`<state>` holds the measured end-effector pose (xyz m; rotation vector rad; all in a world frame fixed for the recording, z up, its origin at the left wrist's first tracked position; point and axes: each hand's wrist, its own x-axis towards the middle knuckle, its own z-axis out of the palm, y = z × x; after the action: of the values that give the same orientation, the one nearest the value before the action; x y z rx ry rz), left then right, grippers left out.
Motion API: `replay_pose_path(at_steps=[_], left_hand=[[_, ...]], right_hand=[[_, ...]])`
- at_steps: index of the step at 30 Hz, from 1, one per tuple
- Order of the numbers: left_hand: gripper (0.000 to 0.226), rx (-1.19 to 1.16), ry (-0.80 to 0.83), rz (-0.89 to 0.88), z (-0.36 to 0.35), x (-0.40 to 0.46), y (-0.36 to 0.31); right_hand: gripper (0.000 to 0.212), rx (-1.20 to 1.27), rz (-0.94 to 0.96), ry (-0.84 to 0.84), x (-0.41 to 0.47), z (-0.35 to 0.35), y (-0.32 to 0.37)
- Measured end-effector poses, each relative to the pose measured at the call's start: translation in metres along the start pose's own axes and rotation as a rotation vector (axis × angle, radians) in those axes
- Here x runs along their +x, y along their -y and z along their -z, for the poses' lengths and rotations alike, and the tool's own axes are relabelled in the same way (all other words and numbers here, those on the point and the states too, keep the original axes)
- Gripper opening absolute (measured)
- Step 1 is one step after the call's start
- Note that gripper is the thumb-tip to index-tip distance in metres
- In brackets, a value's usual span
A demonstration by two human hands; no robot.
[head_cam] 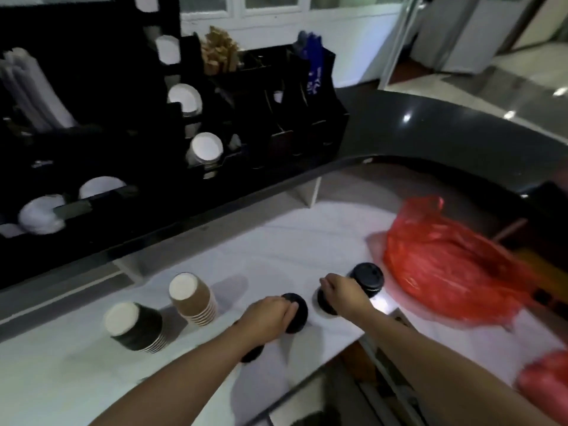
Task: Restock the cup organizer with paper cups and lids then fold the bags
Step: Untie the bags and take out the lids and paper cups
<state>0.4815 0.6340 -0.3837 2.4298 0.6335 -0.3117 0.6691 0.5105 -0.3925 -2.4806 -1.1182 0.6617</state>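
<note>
Nearest us, our left hand (270,315) curls over a stack of black lids (296,312) on the white counter (76,373), and our right hand (344,295), just right of that stack, grips a second lid stack (324,304). Whether either stack is lifted or resting, we cannot tell. A third lid stack (367,282) stands just beyond and right of our right hand, touching the edge of the red bag (451,272). Left of the left-hand stack sit two upside-down cup stacks, dark cups (135,327) and brown cups (192,298).

The cup organizer (92,118) lies beyond and to the left of the left-hand stack, up on the dark ledge, white lids (41,215) showing in its lower slots. We judge the left hand nearer, so its lids should travel forward-left first.
</note>
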Motion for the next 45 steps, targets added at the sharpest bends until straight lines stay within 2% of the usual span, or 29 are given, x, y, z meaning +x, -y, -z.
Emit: replay_pose_path(at_steps=[5, 9, 13, 20, 24, 27, 29, 30, 31, 33, 34, 38, 42, 45], left_hand=[[0.04, 0.055, 0.122, -0.101, -0.022, 0.034, -0.074], [0.024, 0.146, 0.242, -0.171, -0.049, 0.05, -0.146], [0.041, 0.156, 0.176, -0.241, -0.086, 0.059, -0.208], [0.043, 0.166, 0.116, -0.479, -0.169, 0.05, -0.372], [0.028, 0.123, 0.063, -0.592, -0.213, 0.042, -0.442], [0.018, 0.156, 0.026, -0.736, -0.233, 0.045, -0.485], [0.02, 0.199, 0.011, -0.831, -0.247, 0.054, -0.504], [0.026, 0.23, 0.018, -0.874, -0.255, 0.06, -0.51], [0.03, 0.258, 0.024, -0.926, -0.262, 0.066, -0.517], [0.038, 0.335, 0.043, -1.015, -0.272, 0.074, -0.53], [0.041, 0.376, 0.052, -1.059, -0.276, 0.076, -0.536], [0.049, 0.499, 0.117, -1.224, -0.295, 0.081, -0.56], [0.041, 0.498, 0.101, -1.377, -0.322, 0.091, -0.579], [0.033, 0.468, 0.136, -1.426, -0.342, 0.096, -0.589]], right_hand=[[0.034, -0.032, -0.122, -0.055, -0.057, 0.033, -0.081], [0.038, 0.003, -0.242, -0.164, -0.115, 0.063, -0.133], [0.03, 0.076, -0.36, -0.272, -0.172, 0.09, -0.192], [0.03, 0.149, -0.403, -0.461, -0.307, 0.157, -0.324], [0.032, 0.093, -0.517, -0.552, -0.376, 0.183, -0.381], [0.02, 0.057, -0.647, -0.652, -0.405, 0.192, -0.417], [0.018, 0.082, -0.628, -0.699, -0.42, 0.193, -0.44], [0.011, 0.058, -0.597, -0.663, -0.428, 0.192, -0.45], [0.012, 0.018, -0.573, -0.596, -0.435, 0.19, -0.461], [0.046, -0.074, -0.606, -0.441, -0.448, 0.181, -0.48], [0.05, -0.094, -0.661, -0.392, -0.455, 0.176, -0.484], [0.036, -0.013, -0.753, -0.27, -0.482, 0.157, -0.489], [0.044, -0.011, -0.827, -0.169, -0.502, 0.15, -0.49], [0.036, -0.08, -0.929, -0.162, -0.509, 0.142, -0.491]])
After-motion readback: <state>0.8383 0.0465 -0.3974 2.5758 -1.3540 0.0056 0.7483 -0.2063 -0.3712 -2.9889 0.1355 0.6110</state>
